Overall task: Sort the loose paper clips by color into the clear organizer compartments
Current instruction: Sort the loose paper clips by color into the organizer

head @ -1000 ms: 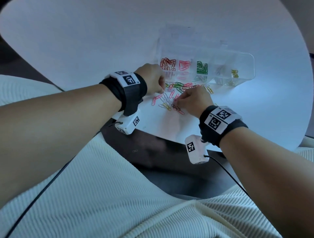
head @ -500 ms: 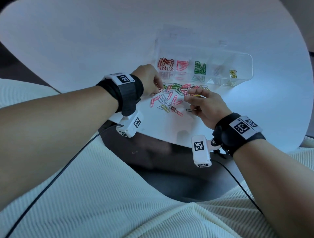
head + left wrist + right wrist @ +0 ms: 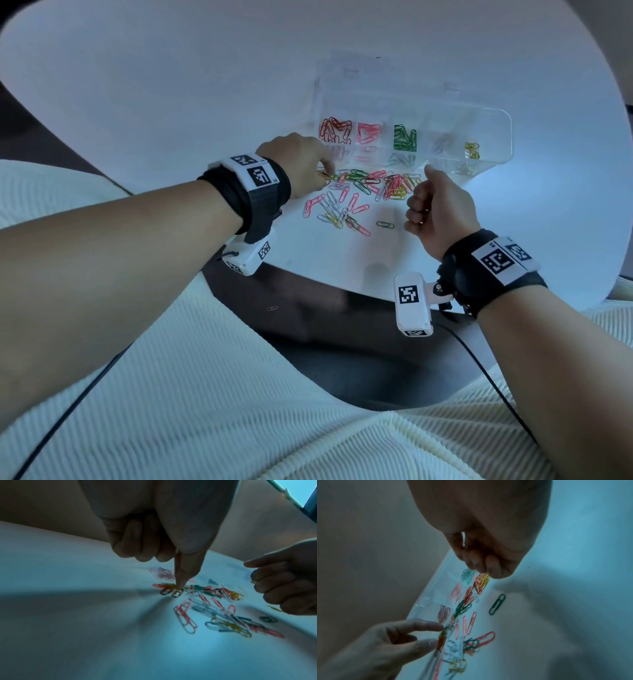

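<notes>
Five compartments of the clear organizer (image 3: 493, 116), lying in the upper right of the head view, held sorted clips: a red bunch (image 3: 335, 132) at its left end, then pink (image 3: 368, 133), green (image 3: 405, 137), a pale cluster (image 3: 442, 142) too faint to count, and a few yellow (image 3: 472, 150) at its right end. The loose paper clips (image 3: 359, 195) lay in two groups on the white table (image 3: 171, 85): a band just in front of the organizer and a smaller clump nearer me; they overlapped too much for an exact count. One dark green clip (image 3: 385, 224) lay alone, apart from the pile, toward the frame's centre right. One more clip (image 3: 272, 308) lay on the dark floor below the table edge. My left hand (image 3: 301, 161) was at the left end of the band, index finger and thumb pointed down with their tips together on a dark clip (image 3: 177, 593); a second dark clip (image 3: 166, 591) lay just beside it, and my other three fingers were curled into the palm. My right hand (image 3: 435, 212) hovered at the pile's right end with its fingers (image 3: 481, 561) curled in; whether anything was inside that fist I could not tell. Both wrists wore black bands with white marker tags.
</notes>
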The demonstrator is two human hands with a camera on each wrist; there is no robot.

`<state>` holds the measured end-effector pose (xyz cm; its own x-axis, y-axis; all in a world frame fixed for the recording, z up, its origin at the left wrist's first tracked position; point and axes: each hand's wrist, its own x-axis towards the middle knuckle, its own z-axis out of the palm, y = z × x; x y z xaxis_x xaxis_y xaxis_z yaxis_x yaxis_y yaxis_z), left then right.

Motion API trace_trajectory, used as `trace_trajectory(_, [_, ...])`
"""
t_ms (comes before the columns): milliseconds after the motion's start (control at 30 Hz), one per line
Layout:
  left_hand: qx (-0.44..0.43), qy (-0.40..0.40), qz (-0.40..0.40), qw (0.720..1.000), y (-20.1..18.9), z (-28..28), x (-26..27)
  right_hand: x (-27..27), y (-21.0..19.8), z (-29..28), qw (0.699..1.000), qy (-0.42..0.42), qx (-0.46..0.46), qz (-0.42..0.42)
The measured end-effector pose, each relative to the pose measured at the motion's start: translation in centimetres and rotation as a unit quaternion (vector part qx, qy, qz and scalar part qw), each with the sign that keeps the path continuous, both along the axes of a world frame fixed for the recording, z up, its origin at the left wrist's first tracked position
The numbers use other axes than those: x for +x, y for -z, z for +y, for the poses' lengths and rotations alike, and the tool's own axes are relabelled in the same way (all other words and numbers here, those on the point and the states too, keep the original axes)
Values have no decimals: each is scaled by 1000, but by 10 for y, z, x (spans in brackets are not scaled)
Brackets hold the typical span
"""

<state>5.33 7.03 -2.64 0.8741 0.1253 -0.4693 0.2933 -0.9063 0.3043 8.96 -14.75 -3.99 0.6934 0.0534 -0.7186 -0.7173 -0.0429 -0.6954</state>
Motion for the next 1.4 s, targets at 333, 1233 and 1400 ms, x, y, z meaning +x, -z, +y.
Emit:
trace_trajectory(333, [26,4,-21,999,7,-2,-1,3,3,27,914,-215,-261,-225])
trace_trajectory(1233, [52,14,-20,998,5,-5,0,11,8,42,731,-420,-426,-328])
trace_trajectory(1400, [65,33,-11,997,3,-7,0,9,12,44,713,-431,-459,-309])
